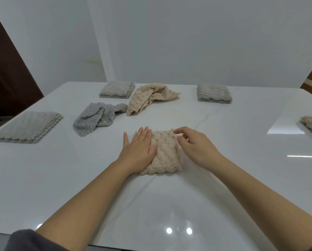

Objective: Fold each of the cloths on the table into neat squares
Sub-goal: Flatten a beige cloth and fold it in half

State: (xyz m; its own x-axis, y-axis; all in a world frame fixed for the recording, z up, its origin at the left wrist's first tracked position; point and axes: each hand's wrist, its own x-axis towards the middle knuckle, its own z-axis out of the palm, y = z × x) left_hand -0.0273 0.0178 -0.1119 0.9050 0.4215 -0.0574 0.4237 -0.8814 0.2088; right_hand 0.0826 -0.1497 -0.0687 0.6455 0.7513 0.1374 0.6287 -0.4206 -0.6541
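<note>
**A:** Quick, where am I at?

**B:** Start w/ the desk (pixel 224 124). The big grey folded cloth (pixel 27 126) sits far left. Two crumpled ones lie mid-desk, not yet done: the loose beige cloth (pixel 151 97) and the loose blue-grey cloth (pixel 95 120). Right in front of you is the small beige cloth (pixel 165 154), already down to approx. a square.

**A:** And my hands?

**B:** Your left hand (pixel 138 149) lies flat, fingers straight, pressing the cloth's left part. Your right hand (pixel 195 144) has its fingers (pixel 184 129) curled, pinching the far right corner (a last tidy-up of this fold, I'd say).

**A:** Next?

**B:** Prob. line that corner up w/ the layers below and smooth it. Then set the square aside and reach for one of the crumpled ones.
</note>
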